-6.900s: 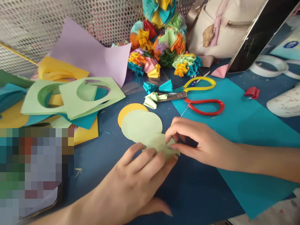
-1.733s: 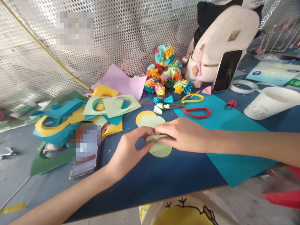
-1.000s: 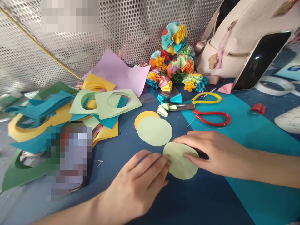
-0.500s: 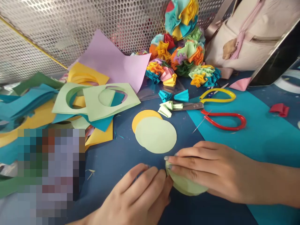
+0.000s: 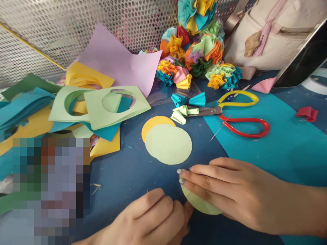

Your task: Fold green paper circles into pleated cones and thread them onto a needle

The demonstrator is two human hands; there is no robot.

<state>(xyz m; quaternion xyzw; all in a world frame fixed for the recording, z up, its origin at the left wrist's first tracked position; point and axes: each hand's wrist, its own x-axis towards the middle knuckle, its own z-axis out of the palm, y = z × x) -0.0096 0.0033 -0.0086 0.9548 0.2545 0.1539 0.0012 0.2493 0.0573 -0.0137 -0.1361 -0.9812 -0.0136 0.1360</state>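
A folded light green paper disc [image 5: 201,206] lies on the dark blue table near the bottom edge. My right hand [image 5: 230,195] lies flat across it, fingers stretched out and pressing down. My left hand [image 5: 153,221] rests beside it with fingers curled, its fingertips touching the disc's left edge. Just beyond the hands lies a flat light green paper circle [image 5: 168,144] over a yellow circle [image 5: 153,124].
Scissors [image 5: 237,117] with yellow and red handles lie on a teal sheet [image 5: 281,146], a needle [image 5: 217,132] beside them. Small folded paper pieces [image 5: 184,109], ruffled paper flower balls [image 5: 196,58], a pile of cut sheets [image 5: 97,109], a bag [image 5: 268,37] and a perforated metal screen [image 5: 76,27] surround them.
The green disc was flat a second ago; it is now folded over, with my right hand flattening it. The view has moved closer to the table.
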